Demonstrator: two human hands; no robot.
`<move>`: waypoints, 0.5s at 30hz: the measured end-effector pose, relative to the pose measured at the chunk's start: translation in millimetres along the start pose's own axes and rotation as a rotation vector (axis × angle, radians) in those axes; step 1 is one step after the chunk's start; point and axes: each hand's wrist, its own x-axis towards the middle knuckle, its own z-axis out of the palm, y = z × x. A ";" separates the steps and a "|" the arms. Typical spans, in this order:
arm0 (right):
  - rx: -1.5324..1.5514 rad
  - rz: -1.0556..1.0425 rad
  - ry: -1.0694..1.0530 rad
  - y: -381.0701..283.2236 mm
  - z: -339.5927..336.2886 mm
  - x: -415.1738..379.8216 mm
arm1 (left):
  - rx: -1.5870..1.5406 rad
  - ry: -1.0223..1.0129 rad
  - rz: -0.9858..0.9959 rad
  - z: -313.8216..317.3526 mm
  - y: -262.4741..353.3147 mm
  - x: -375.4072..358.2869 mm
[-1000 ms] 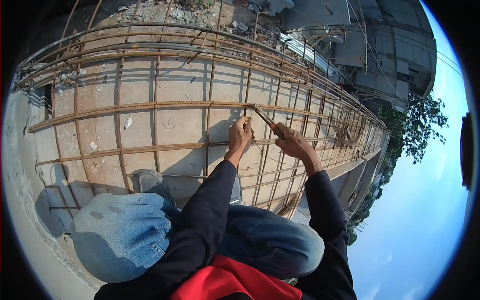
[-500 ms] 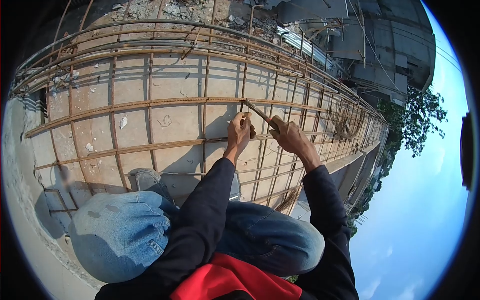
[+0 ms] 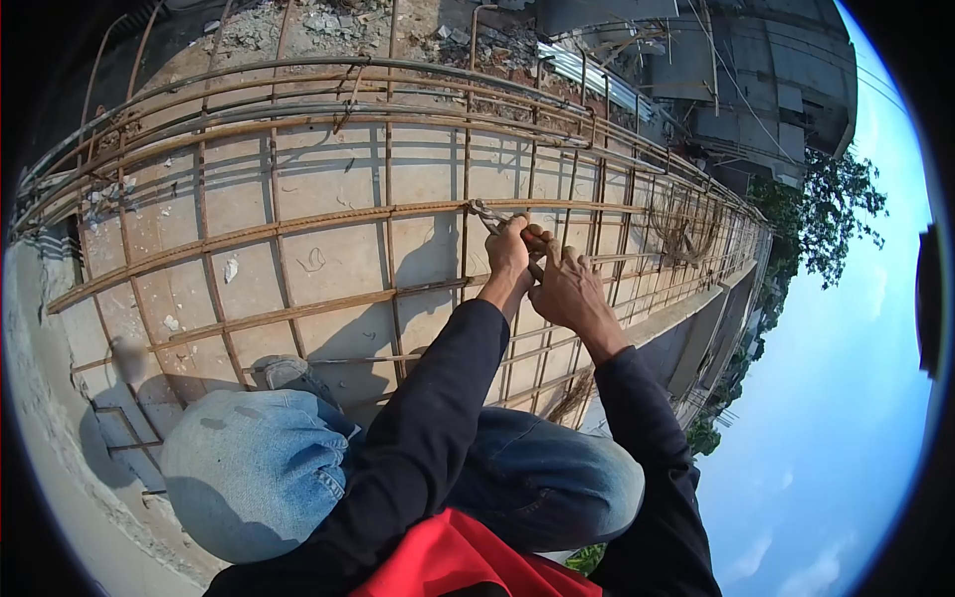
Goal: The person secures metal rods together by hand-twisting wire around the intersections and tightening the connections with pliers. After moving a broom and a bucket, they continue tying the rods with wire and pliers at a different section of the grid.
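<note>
A pair of pincers (image 3: 487, 216) reaches up and left from my hands, its metal jaws at a crossing of the ribbed rebar (image 3: 428, 208) and a cross bar. My left hand (image 3: 509, 257) is closed on the pincers just below the jaws. Behind it, my right hand (image 3: 575, 291) wraps round the handle end, its fingers close against the left hand. The fingers hide most of the handles. Any tie wire at the jaws is too small to make out.
A rusty rebar grid (image 3: 333, 301) spans the pale formwork panels, with bundled bars (image 3: 288, 85) along the far side. A loose wire piece (image 3: 312, 261) lies on the panel. A tangled wire coil (image 3: 686, 239) sits farther right. Rubble (image 3: 328, 22) and a concrete building (image 3: 756, 80) stand beyond.
My left hand has moved right, from beside the crossing onto the pincers. The right hand has come slightly down with the handles, and the view has shifted a little.
</note>
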 end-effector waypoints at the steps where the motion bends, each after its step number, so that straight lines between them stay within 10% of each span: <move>1: -0.087 -0.013 0.151 3.7 15.2 0.9 | -0.003 0.007 -0.005 5.0 -3.9 1.0; 7: 0.059 -0.139 0.224 45.4 50.5 25.9 | 0.071 0.143 0.150 5.3 -20.9 16.3; 11: 0.069 -0.241 0.035 47.6 39.9 31.7 | 0.135 -0.212 -0.032 -19.1 4.7 2.1; 13: 1.008 0.196 -0.830 45.2 21.1 38.4 | -0.205 -0.392 -0.261 -33.7 26.2 -18.4; 15: 1.496 0.297 -0.963 36.8 12.9 29.4 | -0.293 -0.426 -0.202 -38.0 29.7 -7.5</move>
